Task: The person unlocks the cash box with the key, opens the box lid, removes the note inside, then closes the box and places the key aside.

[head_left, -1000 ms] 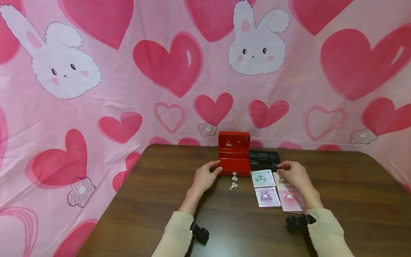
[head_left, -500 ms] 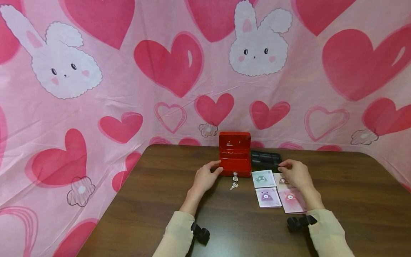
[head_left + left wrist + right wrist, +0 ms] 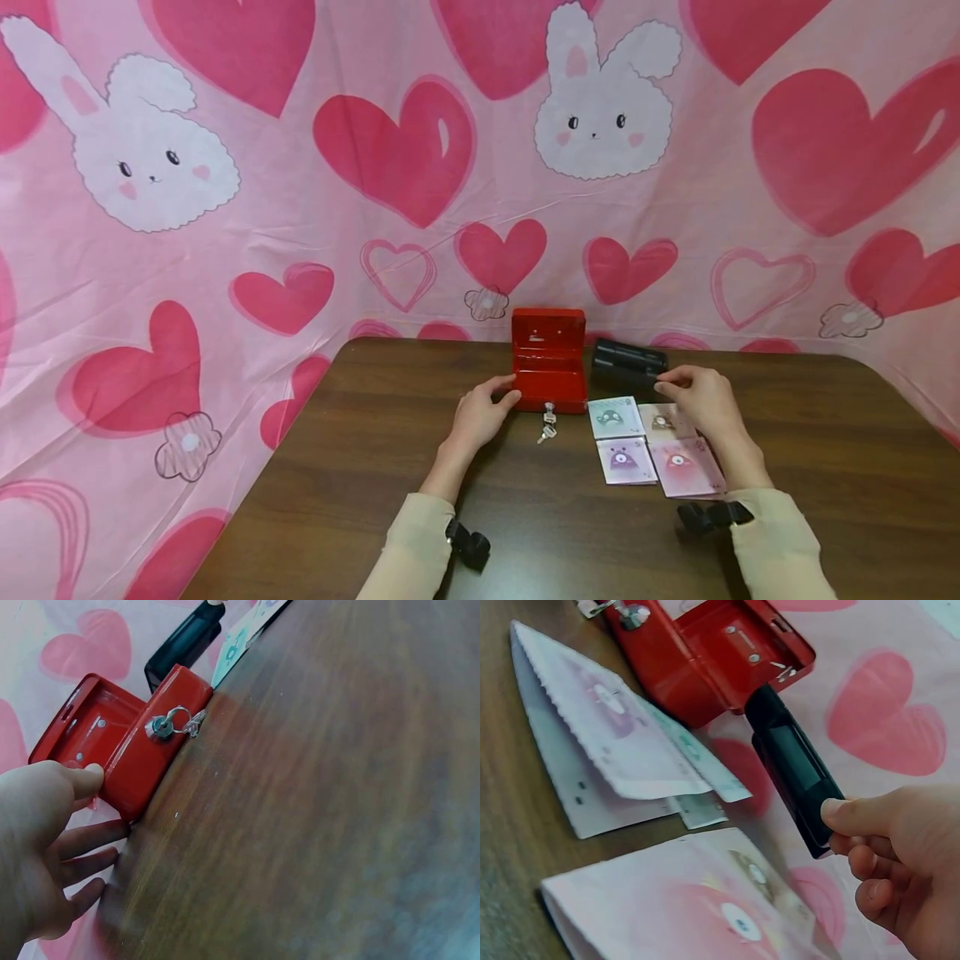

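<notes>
A small red cash box stands with its lid raised, a key ring with keys hanging from its front lock. My left hand touches its left side, thumb at the rim and fingers extended along the wall in the left wrist view. To the right, my right hand pinches the near right end of a black coin tray between thumb and fingers. The tray is tipped up, one long side raised, close behind the play banknotes; its far end overlaps the box in the right wrist view.
Folded play banknotes lie right of the box: a green one, a purple one, a beige one and a pink one. All rest on a brown wooden table, with a pink heart-patterned cloth hanging behind.
The black coin tray has tilted up from lying flat and shifted slightly right with my right hand, which also moved right. My left hand and the cash box have stayed in place.
</notes>
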`<action>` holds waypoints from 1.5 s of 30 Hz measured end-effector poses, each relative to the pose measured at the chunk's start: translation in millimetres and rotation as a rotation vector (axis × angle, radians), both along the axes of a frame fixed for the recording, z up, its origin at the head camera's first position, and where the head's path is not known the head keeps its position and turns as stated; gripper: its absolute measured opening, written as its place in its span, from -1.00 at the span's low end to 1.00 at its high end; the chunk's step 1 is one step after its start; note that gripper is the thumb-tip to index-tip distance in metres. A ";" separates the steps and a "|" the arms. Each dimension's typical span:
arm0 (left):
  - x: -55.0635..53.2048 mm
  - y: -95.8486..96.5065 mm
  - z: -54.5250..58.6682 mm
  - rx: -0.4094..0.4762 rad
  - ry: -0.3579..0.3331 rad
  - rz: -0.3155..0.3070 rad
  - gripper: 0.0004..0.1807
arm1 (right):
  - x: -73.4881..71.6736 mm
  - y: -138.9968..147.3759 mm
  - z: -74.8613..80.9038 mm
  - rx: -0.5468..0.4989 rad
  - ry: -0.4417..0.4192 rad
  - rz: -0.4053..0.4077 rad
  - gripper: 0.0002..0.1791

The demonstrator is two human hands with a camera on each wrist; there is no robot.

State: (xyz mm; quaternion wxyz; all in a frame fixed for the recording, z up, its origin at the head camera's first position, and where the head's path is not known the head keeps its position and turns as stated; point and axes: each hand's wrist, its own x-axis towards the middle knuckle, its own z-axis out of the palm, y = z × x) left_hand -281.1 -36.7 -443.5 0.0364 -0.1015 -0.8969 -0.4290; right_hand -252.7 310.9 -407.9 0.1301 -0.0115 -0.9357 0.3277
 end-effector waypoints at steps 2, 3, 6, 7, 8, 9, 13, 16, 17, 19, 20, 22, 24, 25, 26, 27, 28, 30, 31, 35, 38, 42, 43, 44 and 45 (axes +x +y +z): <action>-0.3 -0.2 0.3 0.000 -0.002 0.001 -0.55 | 2.0 1.2 4.5 -0.008 -0.014 0.011 -0.72; -0.4 -0.2 0.6 0.001 -0.002 0.001 -0.55 | 2.8 1.9 6.2 -0.008 -0.018 0.013 -0.71; -1.1 -0.1 1.1 0.002 0.001 -0.004 -0.55 | 5.0 3.6 10.1 -0.006 -0.018 0.015 -0.70; -1.3 0.0 1.2 0.001 -0.003 -0.004 -0.55 | 5.3 4.2 11.0 -0.003 -0.014 0.018 -0.69; -1.2 -0.1 1.4 0.002 -0.007 -0.003 -0.55 | 5.6 4.6 11.8 0.002 -0.007 0.022 -0.69; -1.4 0.0 1.2 0.002 -0.008 -0.002 -0.55 | 5.9 5.0 12.4 0.006 -0.003 0.026 -0.69; -1.6 -0.3 0.8 -0.001 -0.028 0.006 -0.55 | 7.9 6.0 15.3 0.017 0.005 0.045 -0.69; -2.1 -0.5 0.5 -0.003 -0.019 0.004 -0.54 | 9.4 5.9 17.4 0.020 0.011 0.055 -0.68; -2.2 -0.5 0.4 -0.003 -0.016 0.004 -0.54 | 9.7 5.7 18.0 0.019 0.015 0.059 -0.68; -2.4 -0.6 0.2 -0.003 -0.013 0.004 -0.55 | 10.1 4.8 19.5 0.022 0.021 0.072 -0.68; -2.5 -0.7 0.2 -0.001 -0.013 0.004 -0.55 | 10.2 4.2 20.2 0.022 0.023 0.079 -0.68; -2.5 -0.8 -0.2 -0.001 -0.011 0.001 -0.55 | 10.5 2.8 21.5 0.023 0.022 0.094 -0.68; -2.3 -1.1 -0.3 0.000 -0.012 0.001 -0.55 | 10.9 0.9 22.8 0.017 0.014 0.108 -0.68; -2.2 -1.2 -0.4 -0.001 -0.009 0.001 -0.55 | 11.1 0.0 23.0 0.013 0.011 0.114 -0.67; -2.0 -1.4 -0.5 0.001 -0.005 -0.001 -0.55 | 11.3 -1.0 23.2 0.006 0.006 0.118 -0.67; -1.9 -1.5 -0.8 0.001 0.000 -0.002 -0.55 | 11.5 -2.0 23.3 0.000 0.001 0.123 -0.67; -1.9 -1.7 -0.8 0.002 0.001 -0.001 -0.55 | 11.8 -3.0 23.3 -0.007 -0.002 0.128 -0.67; -1.7 -1.9 -1.0 -0.002 0.006 0.001 -0.55 | 12.3 -5.0 22.9 -0.019 -0.008 0.137 -0.68; -1.6 -1.9 -1.0 -0.004 0.006 0.001 -0.55 | 12.4 -6.1 22.6 -0.024 -0.009 0.143 -0.68; -1.1 -1.3 -0.2 -0.008 0.008 0.000 -0.55 | 12.2 -11.2 21.3 -0.022 0.004 0.166 -0.71; -1.3 -0.8 0.4 -0.011 0.007 0.000 -0.55 | 11.9 -16.9 20.3 -0.011 0.009 0.183 -0.73; -1.8 -0.5 -0.2 -0.016 0.010 0.001 -0.56 | 10.9 -26.5 18.4 -0.023 0.011 0.205 -0.77; -1.7 -0.5 -0.3 -0.015 0.010 0.000 -0.56 | 10.5 -29.2 17.8 -0.027 0.016 0.207 -0.78; -1.7 -0.4 -0.5 -0.016 0.009 0.001 -0.55 | 10.0 -31.8 17.3 -0.031 0.026 0.212 -0.80; -1.6 -0.5 -0.4 -0.012 0.009 0.000 -0.55 | 9.5 -34.3 16.8 -0.031 0.041 0.218 -0.81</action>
